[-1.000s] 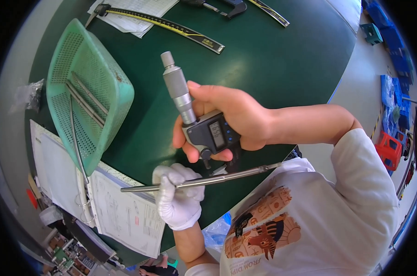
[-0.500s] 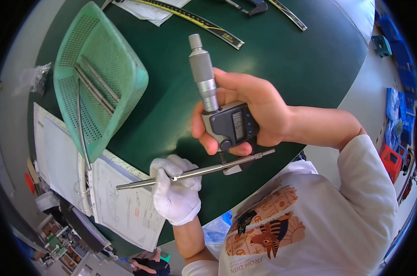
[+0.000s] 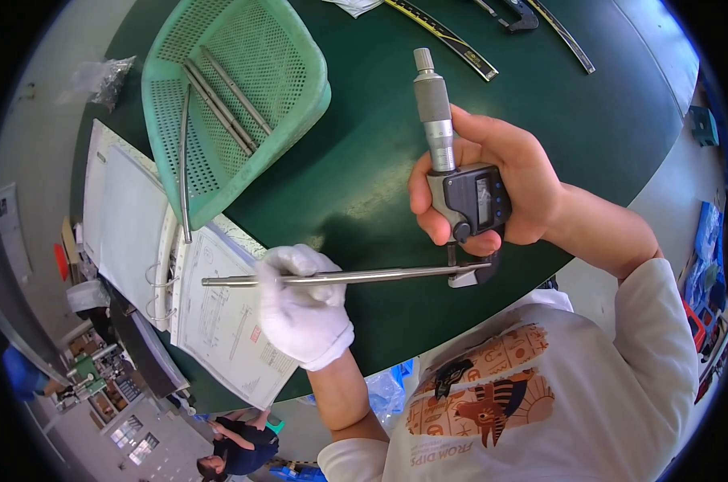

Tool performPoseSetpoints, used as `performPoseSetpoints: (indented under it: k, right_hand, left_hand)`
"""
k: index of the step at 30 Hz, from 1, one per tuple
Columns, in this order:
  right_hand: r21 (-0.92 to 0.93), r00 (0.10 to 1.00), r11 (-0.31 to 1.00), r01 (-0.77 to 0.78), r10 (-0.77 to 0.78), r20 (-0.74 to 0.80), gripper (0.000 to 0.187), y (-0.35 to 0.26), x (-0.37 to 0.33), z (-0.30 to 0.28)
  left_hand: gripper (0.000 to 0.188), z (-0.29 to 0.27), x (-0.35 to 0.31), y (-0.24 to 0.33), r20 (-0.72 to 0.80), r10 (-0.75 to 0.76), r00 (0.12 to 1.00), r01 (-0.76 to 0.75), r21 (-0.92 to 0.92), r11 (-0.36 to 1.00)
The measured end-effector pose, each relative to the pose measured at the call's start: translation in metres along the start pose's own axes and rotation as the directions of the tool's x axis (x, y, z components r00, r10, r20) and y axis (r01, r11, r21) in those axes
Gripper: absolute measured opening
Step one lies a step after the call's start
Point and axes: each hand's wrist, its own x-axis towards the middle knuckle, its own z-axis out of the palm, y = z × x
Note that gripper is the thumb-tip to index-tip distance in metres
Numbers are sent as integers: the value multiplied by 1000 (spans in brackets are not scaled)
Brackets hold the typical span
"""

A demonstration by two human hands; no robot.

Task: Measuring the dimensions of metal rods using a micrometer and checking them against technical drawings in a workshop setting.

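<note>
My left hand (image 3: 306, 309), in a white glove, is closed around a slim metal rod (image 3: 364, 276). The rod lies nearly level, its left end over the binder's pages. Bare, my right hand (image 3: 513, 173) grips a digital micrometer (image 3: 472, 201) by its frame, thimble pointing up and small screen facing me. The rod's right end sits in the micrometer's jaw, between spindle and anvil; whether both faces touch it I cannot tell. The thumb rests beside the thimble, not on its knob.
A green perforated basket (image 3: 243, 181) with several metal rods (image 3: 219, 108) stands at the left. Below it lies an open ring binder (image 3: 131, 201) with drawings. Steel rulers (image 3: 444, 38) and another micrometer (image 3: 518, 18) lie at the far edge. A person (image 3: 239, 446) is beyond the table.
The rod has slid left through the micrometer's jaw, so the jaw is now near its right tip, and it lies more level. The whole scene has shifted rightward in view.
</note>
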Motion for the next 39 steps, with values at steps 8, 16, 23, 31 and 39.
performPoseSetpoints:
  k: [8, 16, 23, 31, 39]
  right_hand:
    - [-96, 1000, 995, -4, 2, -25, 69, -4, 1, 0]
    - [-226, 974, 972, 58, -105, -201, 63, -5, 0, 0]
    - [-127, 993, 989, 72, -83, -84, 66, 0, 2, 0]
    - [-93, 997, 993, 73, -75, -22, 68, 4, 3, 2]
    - [-49, 997, 996, 76, -75, 21, 68, 7, 2, 3]
  left_hand:
    - [48, -14, 3, 9, 285, 100, 953, -142, 130, 981]
    - [24, -1, -10, -1, 271, 12, 963, 11, -87, 996]
    - [52, 3, -13, -22, 276, -310, 910, 255, 217, 942]
    - [36, 6, -17, -33, 368, -379, 849, 413, -17, 910]
    - [34, 19, -25, -42, 204, -386, 900, 378, 79, 922]
